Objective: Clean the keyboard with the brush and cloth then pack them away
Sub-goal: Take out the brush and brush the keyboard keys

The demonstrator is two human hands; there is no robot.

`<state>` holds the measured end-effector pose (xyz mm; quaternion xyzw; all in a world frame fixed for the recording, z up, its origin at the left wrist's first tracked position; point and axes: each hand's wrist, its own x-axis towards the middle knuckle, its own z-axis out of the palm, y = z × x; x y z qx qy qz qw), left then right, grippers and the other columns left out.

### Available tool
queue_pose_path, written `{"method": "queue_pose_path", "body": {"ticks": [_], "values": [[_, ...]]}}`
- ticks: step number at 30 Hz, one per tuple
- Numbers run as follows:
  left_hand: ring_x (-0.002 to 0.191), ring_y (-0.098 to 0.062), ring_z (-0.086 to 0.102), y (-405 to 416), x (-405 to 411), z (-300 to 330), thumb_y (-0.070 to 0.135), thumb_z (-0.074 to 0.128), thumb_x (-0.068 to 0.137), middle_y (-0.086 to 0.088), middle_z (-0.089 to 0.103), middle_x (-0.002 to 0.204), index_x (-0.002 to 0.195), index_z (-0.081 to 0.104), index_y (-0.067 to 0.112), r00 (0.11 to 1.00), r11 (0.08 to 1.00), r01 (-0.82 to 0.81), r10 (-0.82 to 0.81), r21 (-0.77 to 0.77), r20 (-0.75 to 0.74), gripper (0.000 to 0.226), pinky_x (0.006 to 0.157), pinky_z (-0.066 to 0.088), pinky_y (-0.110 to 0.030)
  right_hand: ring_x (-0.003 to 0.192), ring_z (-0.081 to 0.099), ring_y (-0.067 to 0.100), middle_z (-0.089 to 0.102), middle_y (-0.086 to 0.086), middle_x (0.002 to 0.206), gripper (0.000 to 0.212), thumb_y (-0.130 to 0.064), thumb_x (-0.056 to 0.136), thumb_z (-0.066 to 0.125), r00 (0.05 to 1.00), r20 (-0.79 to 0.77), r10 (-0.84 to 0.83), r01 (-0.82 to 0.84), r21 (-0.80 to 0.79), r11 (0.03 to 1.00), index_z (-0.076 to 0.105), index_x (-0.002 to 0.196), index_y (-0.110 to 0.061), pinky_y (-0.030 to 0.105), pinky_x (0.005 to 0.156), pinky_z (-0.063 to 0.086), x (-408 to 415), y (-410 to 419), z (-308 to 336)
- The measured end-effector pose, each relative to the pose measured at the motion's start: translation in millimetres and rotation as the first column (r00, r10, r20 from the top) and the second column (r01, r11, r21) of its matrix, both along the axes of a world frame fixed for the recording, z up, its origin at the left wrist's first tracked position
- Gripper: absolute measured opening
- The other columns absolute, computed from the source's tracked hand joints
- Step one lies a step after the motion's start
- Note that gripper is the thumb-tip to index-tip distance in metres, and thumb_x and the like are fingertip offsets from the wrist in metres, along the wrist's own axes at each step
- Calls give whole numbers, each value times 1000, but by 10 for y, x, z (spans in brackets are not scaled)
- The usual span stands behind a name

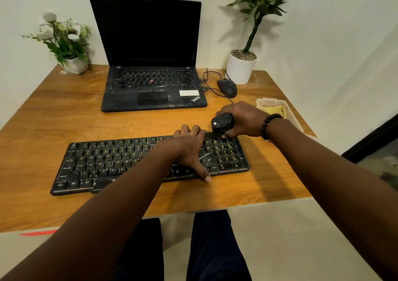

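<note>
One keyboard [148, 162]; left hand [189, 149] flat; right hand [241, 119] grips one brush [221, 123].

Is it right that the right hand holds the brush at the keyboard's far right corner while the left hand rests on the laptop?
Not quite. In the head view the right hand does hold the brush at the keyboard's far right corner, but the left hand rests on the keyboard itself, not on the laptop, which stands untouched behind it.
</note>
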<state>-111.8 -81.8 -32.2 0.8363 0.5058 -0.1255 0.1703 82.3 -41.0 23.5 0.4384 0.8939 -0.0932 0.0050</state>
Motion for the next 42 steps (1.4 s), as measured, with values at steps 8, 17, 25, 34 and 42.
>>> {"method": "queue_pose_path", "body": {"ticks": [8,17,25,34,42], "values": [[140,-33,15,0,-7,-20,81,77,49,-1,11,157,158,4,20,1000,1000,-6,6,-10,14,145,116,26,-54,86,57,12,64,-4,93,37,-30,72,82,990,138,10,-2,-58,998,64,101,-15,27,73,46,-56,140,108],[142,-34,13,0,-1,-19,82,76,49,-2,9,159,158,2,20,1000,1000,1,-1,-8,-2,146,117,25,-55,88,61,12,68,-3,95,38,-31,71,82,940,-264,-217,196,-103,975,66,102,-15,28,76,49,123,-39,-79],[142,-34,12,-19,-2,4,80,77,50,-1,6,160,159,1,19,1000,1000,-9,10,-15,3,146,117,24,-54,92,61,16,69,1,99,45,-34,71,82,912,-303,-277,276,-48,960,65,107,-13,25,73,46,124,-69,-84],[143,-34,11,-22,-9,-2,80,77,51,0,6,161,159,0,20,1000,1000,-13,14,-18,6,146,117,24,-54,92,63,16,70,1,99,44,-35,71,82,933,-218,-287,245,-202,948,65,105,-13,31,78,52,206,-141,-81],[144,-34,11,-22,-2,19,81,76,51,0,6,161,159,0,20,1000,1000,-10,9,-15,-17,145,116,25,-55,87,60,16,66,1,94,40,-32,71,82,968,-137,-209,203,-54,978,64,102,-13,27,71,47,127,-171,-27]]}}
